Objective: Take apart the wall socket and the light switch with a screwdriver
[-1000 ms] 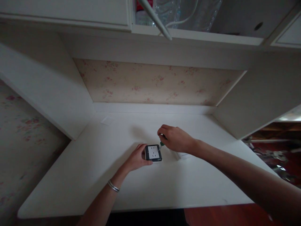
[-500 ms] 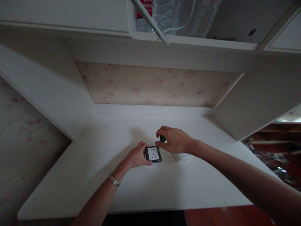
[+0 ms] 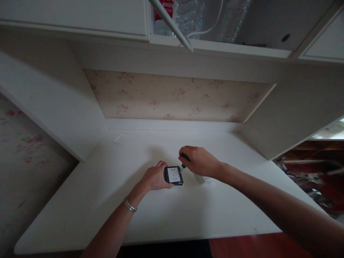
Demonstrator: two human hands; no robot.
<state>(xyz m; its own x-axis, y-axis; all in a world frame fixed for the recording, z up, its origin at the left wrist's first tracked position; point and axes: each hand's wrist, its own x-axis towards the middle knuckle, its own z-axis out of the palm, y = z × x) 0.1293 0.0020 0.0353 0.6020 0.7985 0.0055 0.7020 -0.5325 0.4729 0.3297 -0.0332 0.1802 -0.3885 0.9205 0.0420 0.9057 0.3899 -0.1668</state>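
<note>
A wall socket point(image 3: 174, 175) with a white face and a dark frame lies face up on the white desk. My left hand point(image 3: 156, 176) grips it from the left, thumb along the near edge and fingers at the far side. In my right hand point(image 3: 199, 159) is a screwdriver point(image 3: 184, 165) with a green handle, held tilted. Its tip meets the right side of the socket, though the exact contact point is too small to make out. Partly under my right hand, a pale box-like object point(image 3: 205, 178) rests on the desk.
The white desk point(image 3: 150, 218) is bounded by side panels and a floral back wall point(image 3: 166, 96). A clear flat piece point(image 3: 121, 139) lies at the back left. Overhead, a shelf holds plastic-wrapped bottles point(image 3: 188, 18), and a white rod point(image 3: 172, 25) juts down in front.
My right hand has turned its grip on the screwdriver, and more of the green handle and shaft shows now. The left hand stays on the socket. The view has shifted slightly.
</note>
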